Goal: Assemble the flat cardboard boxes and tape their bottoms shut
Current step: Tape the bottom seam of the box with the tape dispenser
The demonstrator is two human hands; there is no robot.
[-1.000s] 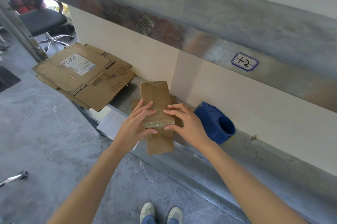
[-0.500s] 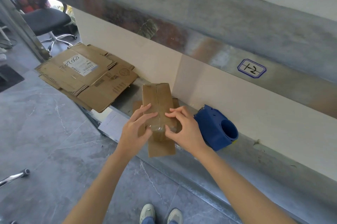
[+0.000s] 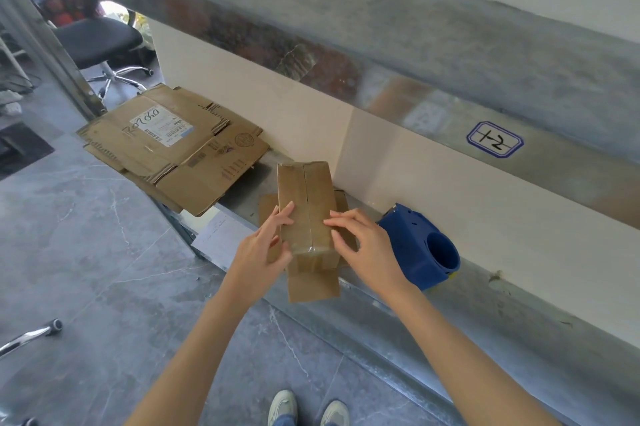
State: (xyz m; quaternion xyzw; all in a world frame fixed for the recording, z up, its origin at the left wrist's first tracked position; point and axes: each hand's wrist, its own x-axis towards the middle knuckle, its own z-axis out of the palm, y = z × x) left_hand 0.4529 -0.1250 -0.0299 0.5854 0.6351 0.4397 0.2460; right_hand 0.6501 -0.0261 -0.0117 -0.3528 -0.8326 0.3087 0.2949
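A small brown cardboard box (image 3: 304,190) stands on the metal ledge (image 3: 485,314), with clear tape along its top seam and down its near face. One loose flap (image 3: 311,285) juts toward me below it. My left hand (image 3: 261,249) holds the box's near left corner, fingers on top and thumb on the near face. My right hand (image 3: 367,245) rests bent fingertips on the top right edge. A blue tape dispenser (image 3: 415,245) lies just right of my right hand.
Flattened cardboard boxes (image 3: 173,148) are stacked at the ledge's left end, overhanging the floor. A cream wall panel rises right behind the box. A black office chair (image 3: 100,41) stands far left, and a chrome chair leg (image 3: 31,335) pokes in at lower left.
Both hands slid from pressing flat on the taped top out toward the box's near corners. The left hand now wraps the left corner. The box stayed put.
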